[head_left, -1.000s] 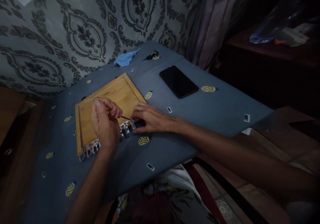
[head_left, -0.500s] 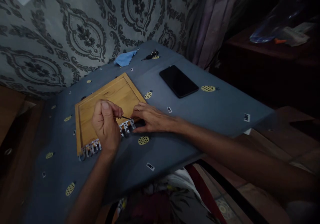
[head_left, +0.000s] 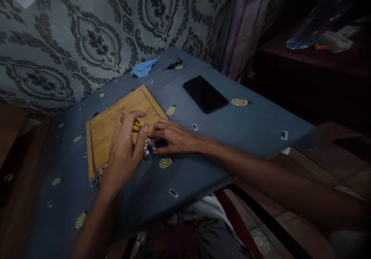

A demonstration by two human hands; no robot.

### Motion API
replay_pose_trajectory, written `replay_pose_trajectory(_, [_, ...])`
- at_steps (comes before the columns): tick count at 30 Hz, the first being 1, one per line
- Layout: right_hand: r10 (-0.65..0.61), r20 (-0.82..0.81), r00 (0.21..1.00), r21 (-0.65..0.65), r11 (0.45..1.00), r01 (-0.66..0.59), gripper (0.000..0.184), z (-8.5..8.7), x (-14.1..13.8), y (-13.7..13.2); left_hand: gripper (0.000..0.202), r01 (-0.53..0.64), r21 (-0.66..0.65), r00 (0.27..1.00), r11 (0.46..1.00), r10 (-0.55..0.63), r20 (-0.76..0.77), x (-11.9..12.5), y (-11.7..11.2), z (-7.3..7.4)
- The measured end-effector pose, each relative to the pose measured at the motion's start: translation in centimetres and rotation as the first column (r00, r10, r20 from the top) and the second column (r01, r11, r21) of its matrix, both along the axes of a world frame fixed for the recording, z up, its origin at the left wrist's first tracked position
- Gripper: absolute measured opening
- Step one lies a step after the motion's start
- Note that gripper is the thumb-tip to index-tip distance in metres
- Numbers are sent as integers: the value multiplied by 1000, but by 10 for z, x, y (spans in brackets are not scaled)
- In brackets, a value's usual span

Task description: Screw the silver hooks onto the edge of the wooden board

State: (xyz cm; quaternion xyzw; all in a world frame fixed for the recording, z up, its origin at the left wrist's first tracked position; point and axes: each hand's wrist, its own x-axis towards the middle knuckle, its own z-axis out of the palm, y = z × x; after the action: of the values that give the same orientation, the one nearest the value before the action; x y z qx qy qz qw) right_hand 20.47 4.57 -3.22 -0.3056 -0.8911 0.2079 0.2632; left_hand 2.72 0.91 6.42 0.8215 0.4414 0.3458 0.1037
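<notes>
A wooden board with a raised rim lies on the table. Along its near edge runs a row of small metal hooks, partly hidden behind my hands. My left hand is over that edge, thumb and forefinger loosely around the yellow-and-black handle of a screwdriver. The screwdriver's tip is hidden near the right-end hook. At the board's near right corner, my right hand has its fingers and thumb around the end hook, steadying it against the edge.
A black phone lies right of the board on the blue patterned tablecloth. Behind are a blue cloth and a small dark object with a ring. A patterned curtain borders the far side.
My left hand has loosened from a closed fist, its thumb and forefinger spreading so the yellow handle shows. It now covers more hooks. My right hand stays in place.
</notes>
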Motion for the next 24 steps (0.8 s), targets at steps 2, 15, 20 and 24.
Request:
replay_pose_trajectory(2, [-3, -4, 1000, 5, 1000, 3, 37, 0, 0, 0, 22, -28, 19, 997, 999, 30, -67, -6, 1, 1])
replay_pose_trajectory(15, [-20, -15, 1000, 3, 1000, 21, 40, -2, 0, 0, 25, 27, -96, 972, 995, -4, 233, -17, 10, -5])
replay_pose_trajectory(20, [-30, -9, 1000, 0, 1000, 30, 41, -3, -1, 0, 25, -90, 113, 991, 990, 78, 111, -15, 8, -9])
replay_pose_trajectory(24, [-21, -12, 1000, -2, 1000, 21, 38, -2, 0, 0, 23, -96, 154, 992, 983, 83, 91, -15, 7, -8])
